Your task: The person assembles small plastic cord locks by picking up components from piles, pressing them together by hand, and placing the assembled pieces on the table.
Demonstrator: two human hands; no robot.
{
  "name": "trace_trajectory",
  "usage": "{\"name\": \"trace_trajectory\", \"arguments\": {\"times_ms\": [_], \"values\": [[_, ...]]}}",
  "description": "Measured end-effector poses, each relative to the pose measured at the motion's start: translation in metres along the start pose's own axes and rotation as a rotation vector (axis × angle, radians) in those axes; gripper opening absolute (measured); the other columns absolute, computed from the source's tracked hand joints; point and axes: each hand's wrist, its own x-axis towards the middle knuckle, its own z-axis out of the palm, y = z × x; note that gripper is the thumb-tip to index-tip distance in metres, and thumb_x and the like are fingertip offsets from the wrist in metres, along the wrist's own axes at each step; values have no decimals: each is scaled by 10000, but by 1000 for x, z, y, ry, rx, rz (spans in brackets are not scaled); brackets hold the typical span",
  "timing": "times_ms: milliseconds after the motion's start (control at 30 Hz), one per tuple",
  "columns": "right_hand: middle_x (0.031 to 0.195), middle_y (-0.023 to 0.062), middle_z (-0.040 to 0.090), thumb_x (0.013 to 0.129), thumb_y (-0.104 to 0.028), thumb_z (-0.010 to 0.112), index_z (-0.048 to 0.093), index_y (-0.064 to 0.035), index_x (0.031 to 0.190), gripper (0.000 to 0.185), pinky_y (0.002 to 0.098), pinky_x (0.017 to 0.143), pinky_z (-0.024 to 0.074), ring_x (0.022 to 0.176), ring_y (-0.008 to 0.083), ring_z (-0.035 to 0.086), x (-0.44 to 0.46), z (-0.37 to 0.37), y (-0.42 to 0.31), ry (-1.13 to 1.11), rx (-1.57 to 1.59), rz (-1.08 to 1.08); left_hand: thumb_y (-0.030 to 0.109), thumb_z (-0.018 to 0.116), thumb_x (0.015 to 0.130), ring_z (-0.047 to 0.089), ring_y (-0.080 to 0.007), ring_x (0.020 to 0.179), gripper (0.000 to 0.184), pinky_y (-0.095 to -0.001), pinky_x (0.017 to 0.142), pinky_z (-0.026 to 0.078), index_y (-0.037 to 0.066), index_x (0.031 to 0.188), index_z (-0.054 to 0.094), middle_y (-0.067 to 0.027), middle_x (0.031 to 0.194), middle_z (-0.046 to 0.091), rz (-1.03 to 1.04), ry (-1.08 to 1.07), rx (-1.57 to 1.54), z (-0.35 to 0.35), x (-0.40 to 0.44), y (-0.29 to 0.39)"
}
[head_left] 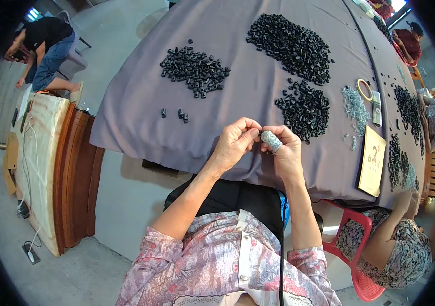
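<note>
- A small black piece (259, 133) is held in front of the body; it is dark and mostly covered by fingertips, so its full shape cannot be told.
- Similar short, black, tube-like pieces are heaped on the table (141, 117), which is covered with a greyish-purple cloth; light is reflected from their surfaces.
- The small black piece is placed between the two hands, just above the near edge of the table.
- It is pinched by the thumb and fingers of the left hand (237, 143).
- The right hand (285, 150) is brought up close against the left, its fingers curled; whether the piece is also gripped by it cannot be told.
- A grey-white wrap (271, 142) is worn on a digit of the right hand, right beside the piece.
- Three loose black pieces (183, 115) are laid beyond the left hand, to its left, with a scattered heap (194, 71) farther out.
- A denser heap (305, 109) is set just beyond the right hand, and a larger heap (291, 48) is spread behind that.
- Small clear pieces (356, 107), a yellowish ring (365, 89) and a tan booklet (372, 160) are placed farther to the right.
</note>
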Motion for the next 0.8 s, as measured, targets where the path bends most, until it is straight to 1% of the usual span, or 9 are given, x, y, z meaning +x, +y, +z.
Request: {"name": "trace_trajectory", "arguments": {"times_ms": [33, 133, 233, 333, 433, 533, 600, 800], "values": [[771, 65, 645, 794, -18, 621, 623, 5, 897, 105, 224, 580, 476, 629, 82, 565, 0, 0, 0, -12, 40, 11, 101, 500, 906, 408, -1, 515, 92, -141, 425, 309, 41, 938, 562, 23, 702, 542, 0, 0, -6, 0, 0, 0], [774, 76, 646, 792, -16, 623, 619, 8, 887, 98, 231, 580, 490, 634, 90, 574, 3, -2, -1, -54, 23, 16, 96, 497, 907, 408, -3, 512, 94, -144, 425, 312, 38, 926, 569, 25, 686, 536, -2, -2, -19, -2, 0, 0], [763, 81, 643, 785, -1, 623, 608, 3, 843, 60, 240, 579, 502, 636, 101, 583, 5, -3, -7, -75, -5, 67, 96, 505, 905, 411, -5, 510, 93, -146, 425, 315, 35, 919, 574, 28, 675, 532, -20, -16, -25, -3, -1, 2], [753, 88, 639, 766, 7, 639, 584, -9, 782, 60, 239, 561, 491, 617, 106, 576, 10, -9, -8, -166, 23, 124, 98, 523, 897, 414, -6, 505, 87, -147, 425, 316, 33, 913, 579, 30, 664, 534, -43, -37, -27, -3, -2, 5], [732, 83, 629, 739, 10, 663, 558, -22, 725, 111, 233, 531, 468, 586, 102, 559, 14, -13, -10, -244, 44, 142, 97, 541, 887, 415, -6, 501, 80, -148, 426, 317, 33, 894, 588, 34, 647, 534, -40, -75, -26, -5, -3, 6], [708, 69, 615, 719, 6, 683, 551, -30, 697, 138, 222, 513, 443, 562, 94, 538, 15, -15, -6, -272, 52, 122, 96, 553, 880, 416, -5, 501, 77, -148, 427, 317, 34, 869, 598, 37, 635, 534, -35, -97, -12, -5, -4, 8], [696, 57, 604, 713, 6, 689, 550, -32, 688, 146, 216, 510, 436, 561, 90, 532, 14, -15, -6, -251, 17, 110, 96, 558, 877, 417, -3, 503, 79, -147, 428, 316, 36, 855, 603, 38, 632, 534, -29, -101, 7, -5, -5, 9], [692, 42, 593, 699, 1, 707, 546, -29, 681, 164, 203, 502, 423, 570, 75, 524, 10, -13, -6, -226, -62, 41, 79, 557, 874, 406, -2, 502, 73, -152, 426, 306, 34, 850, 609, 40, 638, 532, -52, -58, 59, -1, -9, 9]]}}
